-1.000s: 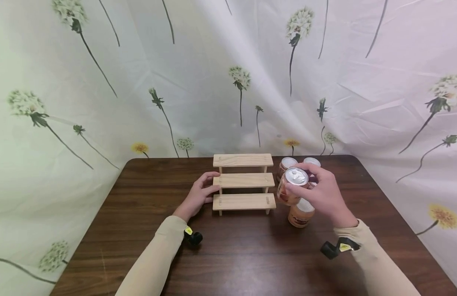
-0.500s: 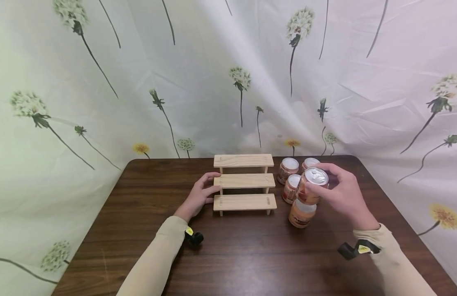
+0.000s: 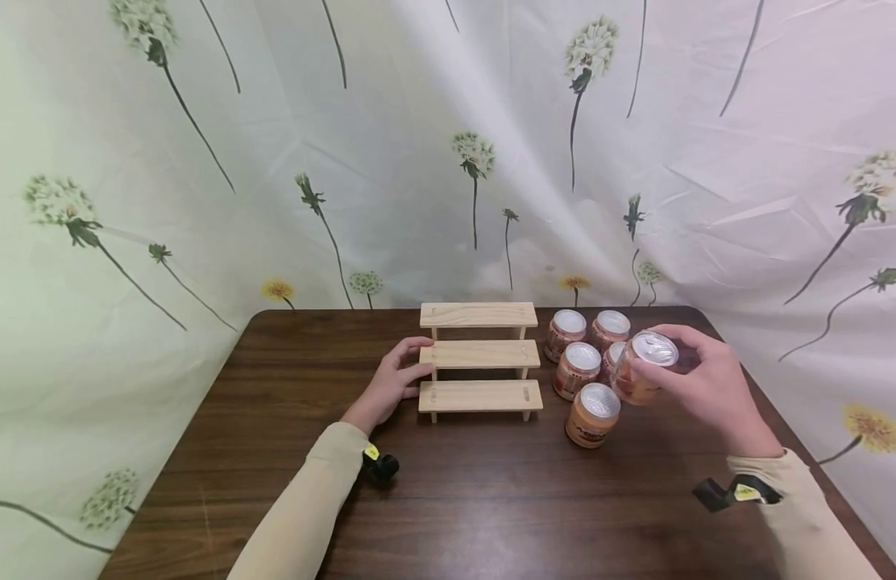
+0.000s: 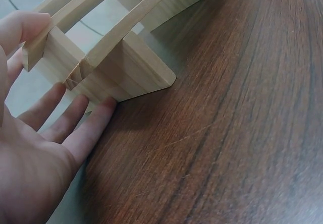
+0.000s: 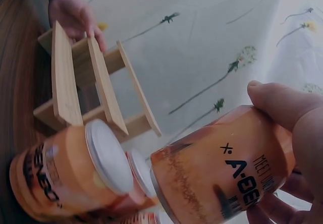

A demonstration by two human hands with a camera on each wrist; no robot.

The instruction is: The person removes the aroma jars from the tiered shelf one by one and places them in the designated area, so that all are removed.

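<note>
My right hand (image 3: 716,391) grips an orange printed can (image 3: 632,387) with a silver pull-tab end, thumb on the near side and fingers behind. In the right wrist view, this can (image 5: 217,168) is tilted and shows black lettering. It overlaps another can standing behind it in the head view. My left hand (image 3: 386,383) touches the left end of a three-step wooden display stand (image 3: 480,354). In the left wrist view, its lower fingers (image 4: 83,125) lie fairly straight against the stand's side panel, and one digit rests at the middle plank's end.
Several similar cans stand grouped right of the stand, with one orange can (image 3: 591,420) nearest the front. All this is on a dark wood-grain table (image 3: 462,499). Behind hangs a pale curtain (image 3: 390,161) printed with dandelions.
My right hand has carried the can rightward, from beside the stand over the grouped cans to their right side. More of the standing cans now show. The left hand and stand stay put.
</note>
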